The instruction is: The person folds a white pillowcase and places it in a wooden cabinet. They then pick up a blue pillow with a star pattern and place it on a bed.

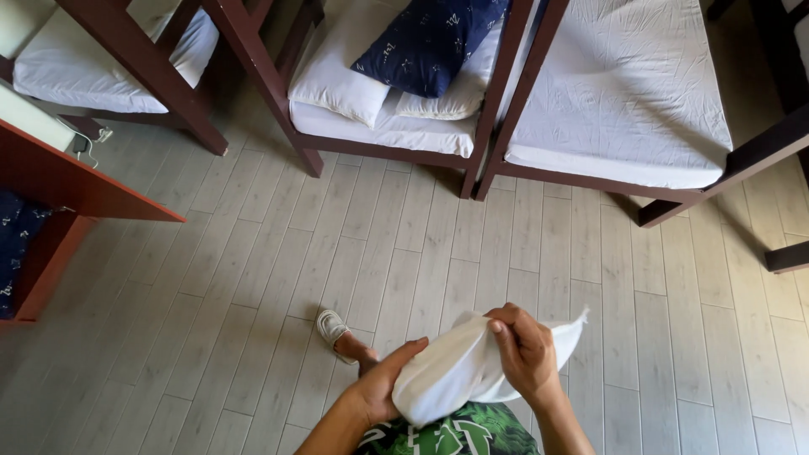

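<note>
The white pillowcase (459, 371) was nearest the camera, bunched between both hands just above the person's green patterned shirt (455, 434). The left hand (383, 383) cupped its lower end from beneath with the fingers curled shut round the cloth, and the right hand (522, 350) pinched the upper fold from above, closed on the fabric, with one loose corner sticking out to the right. Beyond that, taken from the biggest down: the pale plank floor (253, 278) filled most of the view; a bed with a bare white mattress (624, 84) stood at the far right in its dark wooden frame (514, 93); a second bed in the middle carried two white pillows (345, 76) and a dark blue patterned pillow (430, 38); a third bed (101, 67) showed at the far left; a reddish-brown cabinet (59, 185) jutted in from the left edge with something dark blue inside it (too shadowed to tell what). Smallest was the slipper (331, 329) on the person's foot, just left of the hands. To handle the cloth well, it seemed wise to keep the lower hand firm as an anchor while the upper one worked along the hem to find the opening, holding the fabric clear of the floor and drawing it taut so no twist stayed hidden in the bundle.
</note>
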